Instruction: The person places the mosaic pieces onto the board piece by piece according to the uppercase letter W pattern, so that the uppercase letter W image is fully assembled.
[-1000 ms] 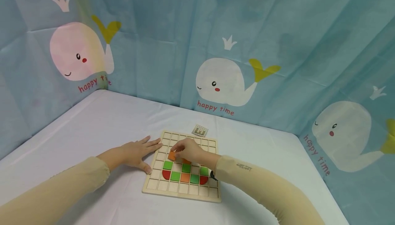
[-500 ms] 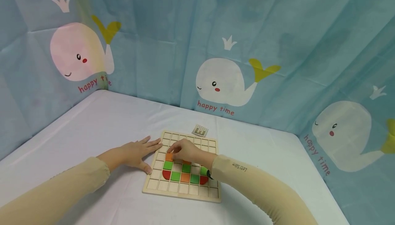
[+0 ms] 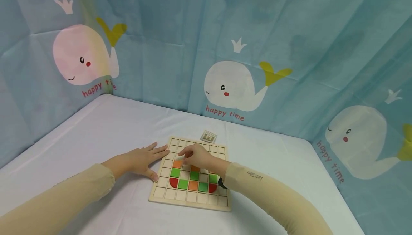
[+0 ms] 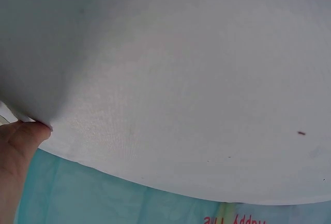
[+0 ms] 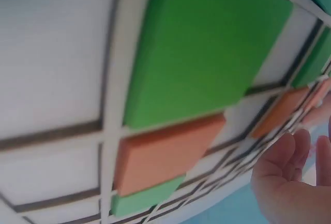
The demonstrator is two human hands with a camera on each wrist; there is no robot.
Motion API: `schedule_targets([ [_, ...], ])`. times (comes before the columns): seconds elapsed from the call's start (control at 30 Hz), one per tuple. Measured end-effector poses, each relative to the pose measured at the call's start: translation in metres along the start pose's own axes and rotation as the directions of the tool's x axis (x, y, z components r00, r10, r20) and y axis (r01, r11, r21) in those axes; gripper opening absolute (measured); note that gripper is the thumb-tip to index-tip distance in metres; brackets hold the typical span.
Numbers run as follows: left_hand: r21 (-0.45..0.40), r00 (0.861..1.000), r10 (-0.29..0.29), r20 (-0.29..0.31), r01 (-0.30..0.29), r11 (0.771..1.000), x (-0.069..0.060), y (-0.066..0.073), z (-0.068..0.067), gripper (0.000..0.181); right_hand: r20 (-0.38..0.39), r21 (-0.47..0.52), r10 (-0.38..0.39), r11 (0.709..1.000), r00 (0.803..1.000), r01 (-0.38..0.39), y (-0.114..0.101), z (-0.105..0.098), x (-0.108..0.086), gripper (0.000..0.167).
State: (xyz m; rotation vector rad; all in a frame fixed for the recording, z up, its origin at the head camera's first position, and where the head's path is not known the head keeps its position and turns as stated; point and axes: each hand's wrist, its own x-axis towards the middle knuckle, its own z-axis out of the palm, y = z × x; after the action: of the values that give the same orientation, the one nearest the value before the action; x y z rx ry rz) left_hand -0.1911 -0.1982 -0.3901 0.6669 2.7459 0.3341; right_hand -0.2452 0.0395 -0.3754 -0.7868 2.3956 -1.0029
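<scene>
In the head view, a wooden grid board (image 3: 206,200) lies on the white table with red, green and orange tiles in its cells. My right hand (image 3: 197,156) is over the middle of the board. An orange tile (image 3: 177,163) lies in a left cell, just beside its thumb and index fingertips. The right wrist view shows this hand (image 5: 289,175) with loosely bent fingers, holding nothing. Beneath the hand, another orange tile (image 3: 195,168) is partly covered. Spread fingers of my left hand (image 3: 141,160) rest at the board's left edge, its thumb touching the lower side.
A small pattern card (image 3: 208,136) lies behind the board. Blue curtains (image 3: 167,49) with printed whales stand around the table's back and right. Near the right wrist camera are a large green tile (image 5: 201,48) and an orange tile (image 5: 165,154).
My right hand moved left with the orange tile, and the tile now lies flat in its cell. The fingers have come off it and shifted slightly right. The left hand stayed put.
</scene>
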Motion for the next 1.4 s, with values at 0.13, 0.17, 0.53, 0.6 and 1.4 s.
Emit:
schedule_targets([
  [0.13, -0.007, 1.000, 0.002, 0.001, -0.002, 1.000, 0.001, 0.001, 0.000, 0.104, -0.027, 0.015, -0.011, 1.000, 1.000, 0.011, 0.003, -0.008, -0.005, 0.024],
  [0.17, -0.006, 1.000, 0.004, 0.000, -0.004, 1.000, 0.001, 0.001, 0.000, 0.104, -0.030, 0.028, -0.011, 1.000, 0.999, 0.012, 0.003, -0.010, -0.007, 0.024],
  [0.53, 0.006, 1.000, 0.008, -0.006, -0.008, 1.000, 0.001, 0.002, 0.001, 0.104, -0.114, 0.159, -0.035, 0.986, 0.993, 0.053, 0.011, -0.043, -0.038, 0.029],
  [0.6, 0.005, 1.000, 0.007, -0.005, -0.007, 1.000, 0.001, 0.002, 0.001, 0.104, -0.134, 0.149, -0.028, 0.988, 0.991, 0.048, 0.013, -0.050, -0.045, 0.029],
  [1.4, -0.005, 1.000, 0.013, -0.018, -0.013, 1.000, 0.001, -0.002, 0.002, 0.105, -0.308, 0.130, 0.107, 0.989, 0.946, -0.069, 0.053, -0.111, -0.113, 0.029],
])
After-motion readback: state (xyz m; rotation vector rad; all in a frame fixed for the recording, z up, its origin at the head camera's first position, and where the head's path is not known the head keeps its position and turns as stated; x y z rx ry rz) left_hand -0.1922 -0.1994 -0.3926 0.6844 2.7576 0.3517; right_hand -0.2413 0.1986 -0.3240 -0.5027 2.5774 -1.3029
